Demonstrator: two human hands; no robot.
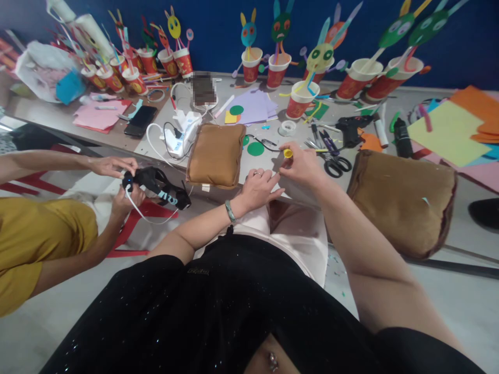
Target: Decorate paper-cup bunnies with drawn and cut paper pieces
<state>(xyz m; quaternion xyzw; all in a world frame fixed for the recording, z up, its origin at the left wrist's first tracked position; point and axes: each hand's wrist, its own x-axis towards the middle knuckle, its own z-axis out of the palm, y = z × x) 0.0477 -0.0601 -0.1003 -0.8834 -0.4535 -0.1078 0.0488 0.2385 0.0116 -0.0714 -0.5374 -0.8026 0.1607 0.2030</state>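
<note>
My right hand (303,165) is at the table's front edge, with thumb and fingers pinched round a small yellow tube-like piece (287,154) whose round end faces me. My left hand (258,191) lies at the edge just to the left, fingers stretched and slightly apart, with nothing in it. Beyond the hands are a green paper circle (255,149), a thin black cable (268,147) and a roll of clear tape (287,128). Scissors (337,165) with black handles lie right of my right hand.
Brown cushions (217,155) (401,202) flank my hands. A glue gun (351,130), coloured paper (448,130) and a power strip (183,135) lie on the table. Paper cups (302,101) with rabbit-like figures stand behind. At left, a co-worker's hands (117,169) hold a black strapped device (156,184).
</note>
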